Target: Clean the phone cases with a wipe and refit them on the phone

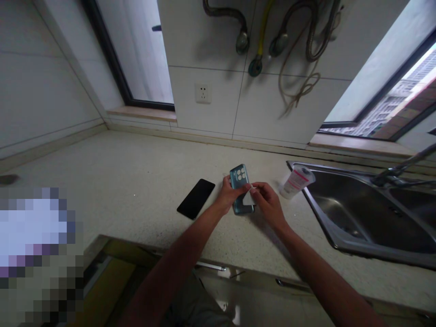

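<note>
Head view, left hand (225, 196): grasps the teal phone (238, 175), camera side up, just over the counter (143, 172).
Right hand (268, 200): pinches a white wipe (248, 199) against the phone's back.
Nearby: a black phone (195, 198) lies flat to the left; a tube (295, 181) lies by the sink (354, 247).

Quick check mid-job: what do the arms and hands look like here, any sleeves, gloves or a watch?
No gloves on the left hand or the right hand. Both forearms are uncovered down to the frame's lower edge, no sleeve or cuff in view. No watch or wristband shows; rings are too small to tell.
</note>
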Action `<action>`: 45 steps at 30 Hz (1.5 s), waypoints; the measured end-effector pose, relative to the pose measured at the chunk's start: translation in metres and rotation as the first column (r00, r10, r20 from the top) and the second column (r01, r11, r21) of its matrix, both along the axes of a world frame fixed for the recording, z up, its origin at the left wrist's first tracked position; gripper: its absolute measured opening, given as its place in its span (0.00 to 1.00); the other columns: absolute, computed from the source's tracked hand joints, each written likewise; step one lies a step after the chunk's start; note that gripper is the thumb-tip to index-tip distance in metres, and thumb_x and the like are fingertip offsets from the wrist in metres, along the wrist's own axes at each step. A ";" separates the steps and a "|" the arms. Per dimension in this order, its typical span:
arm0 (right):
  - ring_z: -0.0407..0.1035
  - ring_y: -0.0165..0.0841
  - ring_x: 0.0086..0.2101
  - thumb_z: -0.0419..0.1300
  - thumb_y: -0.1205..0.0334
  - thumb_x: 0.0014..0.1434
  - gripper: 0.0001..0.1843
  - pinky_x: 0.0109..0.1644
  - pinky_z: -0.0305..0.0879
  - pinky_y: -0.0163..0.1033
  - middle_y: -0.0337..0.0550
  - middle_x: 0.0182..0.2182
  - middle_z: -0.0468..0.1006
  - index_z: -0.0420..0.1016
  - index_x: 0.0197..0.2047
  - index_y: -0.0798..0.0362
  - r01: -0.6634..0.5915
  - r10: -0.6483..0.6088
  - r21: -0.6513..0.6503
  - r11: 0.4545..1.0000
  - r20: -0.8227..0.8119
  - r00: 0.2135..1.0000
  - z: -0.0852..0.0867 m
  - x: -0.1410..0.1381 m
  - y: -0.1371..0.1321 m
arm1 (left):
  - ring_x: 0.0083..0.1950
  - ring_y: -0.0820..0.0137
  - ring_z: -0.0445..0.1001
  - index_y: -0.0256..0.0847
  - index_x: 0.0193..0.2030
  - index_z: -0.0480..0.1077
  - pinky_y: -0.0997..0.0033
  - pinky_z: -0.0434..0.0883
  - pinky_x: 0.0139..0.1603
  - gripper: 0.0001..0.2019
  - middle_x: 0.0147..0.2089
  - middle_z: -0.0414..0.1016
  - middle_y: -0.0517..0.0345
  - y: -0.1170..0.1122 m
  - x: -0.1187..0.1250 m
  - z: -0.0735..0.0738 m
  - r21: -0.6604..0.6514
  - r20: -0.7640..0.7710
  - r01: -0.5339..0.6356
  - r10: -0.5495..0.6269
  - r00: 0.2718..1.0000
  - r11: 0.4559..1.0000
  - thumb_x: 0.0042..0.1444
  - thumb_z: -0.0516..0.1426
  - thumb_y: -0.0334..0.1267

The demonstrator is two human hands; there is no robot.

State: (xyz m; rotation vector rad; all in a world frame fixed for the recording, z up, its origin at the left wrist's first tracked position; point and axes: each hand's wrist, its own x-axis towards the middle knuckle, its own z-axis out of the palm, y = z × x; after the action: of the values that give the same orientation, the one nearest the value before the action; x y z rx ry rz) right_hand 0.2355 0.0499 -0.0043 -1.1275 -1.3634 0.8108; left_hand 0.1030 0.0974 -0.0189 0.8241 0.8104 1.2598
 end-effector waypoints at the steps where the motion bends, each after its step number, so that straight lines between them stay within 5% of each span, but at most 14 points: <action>1: 0.64 0.31 0.26 0.61 0.47 0.58 0.16 0.28 0.60 0.36 0.36 0.27 0.72 0.71 0.42 0.49 0.000 0.000 -0.013 1.000 0.008 1.000 -0.001 0.000 0.001 | 0.40 0.70 0.74 0.41 0.49 0.61 0.67 0.70 0.46 0.38 0.42 0.75 0.55 0.001 -0.001 -0.001 0.016 -0.029 -0.018 0.019 0.999 1.000 0.33 0.75 0.41; 8: 0.68 0.35 0.33 0.62 0.49 0.56 0.16 0.35 0.64 0.39 0.42 0.33 0.75 0.72 0.41 0.51 0.147 -0.147 0.010 0.989 0.158 0.977 -0.005 0.008 0.004 | 0.43 0.66 0.75 0.41 0.50 0.64 0.66 0.70 0.46 0.27 0.45 0.76 0.52 0.003 -0.003 0.002 0.068 -0.104 -0.052 0.058 0.993 0.996 0.45 0.69 0.34; 13: 0.69 0.36 0.32 0.61 0.49 0.58 0.14 0.32 0.66 0.40 0.44 0.33 0.76 0.71 0.39 0.52 0.186 -0.185 0.004 0.982 0.146 0.972 -0.006 0.015 0.008 | 0.46 0.63 0.76 0.43 0.50 0.67 0.65 0.71 0.46 0.25 0.46 0.78 0.51 0.001 -0.002 0.004 0.111 -0.143 -0.003 0.019 0.990 0.994 0.45 0.67 0.31; 23: 0.67 0.36 0.30 0.61 0.47 0.55 0.17 0.26 0.67 0.39 0.42 0.33 0.73 0.69 0.39 0.52 0.333 -0.331 -0.033 0.942 0.050 0.942 -0.010 0.027 0.021 | 0.36 0.67 0.75 0.41 0.50 0.68 0.67 0.70 0.40 0.23 0.43 0.78 0.52 -0.001 -0.003 -0.002 0.096 -0.217 0.299 -0.273 0.937 0.949 0.44 0.65 0.32; 30: 0.69 0.38 0.34 0.59 0.50 0.58 0.15 0.40 0.67 0.45 0.44 0.34 0.76 0.73 0.40 0.53 0.385 -0.403 0.120 0.915 0.227 0.887 -0.014 0.034 0.027 | 0.38 0.69 0.75 0.39 0.45 0.70 0.67 0.69 0.43 0.21 0.46 0.77 0.49 -0.004 -0.008 0.005 0.058 -0.195 0.407 -0.390 0.900 0.911 0.41 0.66 0.30; 39: 0.71 0.42 0.39 0.56 0.50 0.64 0.16 0.45 0.66 0.48 0.50 0.38 0.78 0.74 0.44 0.53 0.305 -0.418 0.334 0.892 0.349 0.839 -0.008 0.030 0.022 | 0.28 0.74 0.70 0.36 0.38 0.74 0.74 0.65 0.31 0.13 0.31 0.76 0.54 -0.003 -0.013 0.002 -0.028 -0.334 0.433 -0.417 0.845 0.901 0.46 0.65 0.38; 45: 0.71 0.39 0.38 0.54 0.55 0.66 0.12 0.43 0.67 0.44 0.47 0.36 0.76 0.75 0.44 0.51 0.012 -0.192 0.339 0.941 0.501 0.844 -0.009 0.019 0.017 | 0.26 0.73 0.70 0.39 0.41 0.73 0.71 0.71 0.29 0.17 0.30 0.73 0.58 -0.007 -0.014 0.008 -0.066 -0.358 0.603 -0.583 0.729 0.795 0.49 0.64 0.48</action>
State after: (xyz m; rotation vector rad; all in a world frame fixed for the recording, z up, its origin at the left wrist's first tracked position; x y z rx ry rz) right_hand 0.2549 0.0671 -0.0134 -1.1923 -1.7953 0.1696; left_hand 0.0886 0.0901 -0.0111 1.2686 0.7126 0.5557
